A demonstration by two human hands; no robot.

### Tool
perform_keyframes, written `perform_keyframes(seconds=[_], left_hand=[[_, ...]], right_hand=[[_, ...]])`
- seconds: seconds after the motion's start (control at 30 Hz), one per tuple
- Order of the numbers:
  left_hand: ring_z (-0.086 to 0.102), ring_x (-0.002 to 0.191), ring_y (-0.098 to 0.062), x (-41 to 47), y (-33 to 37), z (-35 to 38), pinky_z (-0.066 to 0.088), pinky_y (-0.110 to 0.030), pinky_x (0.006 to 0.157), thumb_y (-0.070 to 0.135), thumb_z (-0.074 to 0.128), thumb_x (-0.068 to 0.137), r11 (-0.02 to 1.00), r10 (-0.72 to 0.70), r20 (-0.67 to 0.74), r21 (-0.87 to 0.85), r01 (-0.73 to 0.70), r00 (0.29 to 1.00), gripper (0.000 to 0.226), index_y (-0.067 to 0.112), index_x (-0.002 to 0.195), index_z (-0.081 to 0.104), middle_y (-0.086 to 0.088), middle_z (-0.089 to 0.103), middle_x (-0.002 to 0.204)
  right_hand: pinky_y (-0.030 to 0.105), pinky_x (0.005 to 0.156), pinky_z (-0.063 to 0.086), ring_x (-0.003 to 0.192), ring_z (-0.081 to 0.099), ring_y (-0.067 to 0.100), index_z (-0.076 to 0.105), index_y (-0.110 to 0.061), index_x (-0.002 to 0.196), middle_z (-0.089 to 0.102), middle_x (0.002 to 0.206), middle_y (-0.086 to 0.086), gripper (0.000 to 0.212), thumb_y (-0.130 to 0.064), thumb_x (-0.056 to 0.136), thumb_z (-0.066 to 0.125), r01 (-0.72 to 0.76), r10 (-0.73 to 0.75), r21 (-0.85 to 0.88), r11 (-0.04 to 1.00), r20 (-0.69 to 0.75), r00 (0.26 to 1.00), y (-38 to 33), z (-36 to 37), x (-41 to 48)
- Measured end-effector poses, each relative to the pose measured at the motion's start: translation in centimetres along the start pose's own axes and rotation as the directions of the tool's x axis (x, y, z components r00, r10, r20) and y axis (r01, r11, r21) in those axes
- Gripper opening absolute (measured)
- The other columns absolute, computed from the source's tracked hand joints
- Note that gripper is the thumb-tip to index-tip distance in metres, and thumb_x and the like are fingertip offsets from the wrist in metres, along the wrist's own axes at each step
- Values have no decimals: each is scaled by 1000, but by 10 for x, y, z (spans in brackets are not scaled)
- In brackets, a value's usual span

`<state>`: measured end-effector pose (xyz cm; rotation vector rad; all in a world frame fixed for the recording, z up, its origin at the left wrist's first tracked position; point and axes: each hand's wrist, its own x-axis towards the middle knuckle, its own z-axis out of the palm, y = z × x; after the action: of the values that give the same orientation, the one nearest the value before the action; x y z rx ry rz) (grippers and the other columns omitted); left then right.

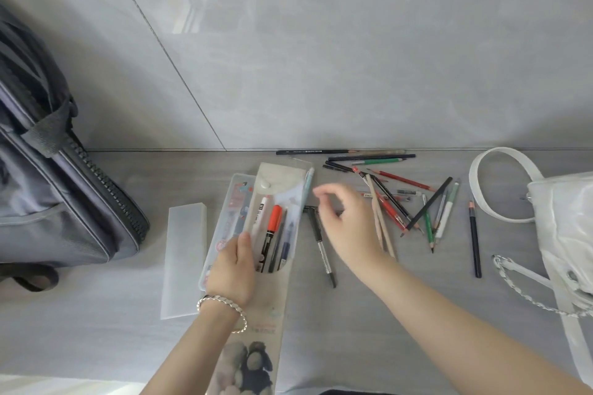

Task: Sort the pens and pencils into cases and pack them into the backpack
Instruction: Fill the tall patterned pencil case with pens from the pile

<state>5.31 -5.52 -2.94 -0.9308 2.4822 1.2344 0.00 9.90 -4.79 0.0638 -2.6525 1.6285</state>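
A beige soft pen pouch lies open on the grey floor with several pens in it, among them one with a red cap. My left hand grips the pouch's left edge at its mouth. Under the pouch sits a clear plastic pencil case, and its frosted lid lies to the left. My right hand hovers empty with loosely curled fingers over a black-and-silver pen. Several loose pencils and pens are scattered to the right. The grey backpack stands at far left.
A white handbag with a chain strap lies at the right edge. A grey tiled wall rises just behind the pencils. One dark pencil lies apart near the handbag.
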Motion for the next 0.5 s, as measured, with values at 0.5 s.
perform_keyframes(seconds=[0.5], left_hand=[[32,55,-15,12,1,-14,28,-28,52,28,28,99,1000,6,-40,-25,-7,999,43,12,60,30,0,33,60]], right_hand=[[35,65,39,94,57,37,45,-5,117,46,121,14,26,-11,92,42,-43,282,-649,759,269,921,29,24,12]])
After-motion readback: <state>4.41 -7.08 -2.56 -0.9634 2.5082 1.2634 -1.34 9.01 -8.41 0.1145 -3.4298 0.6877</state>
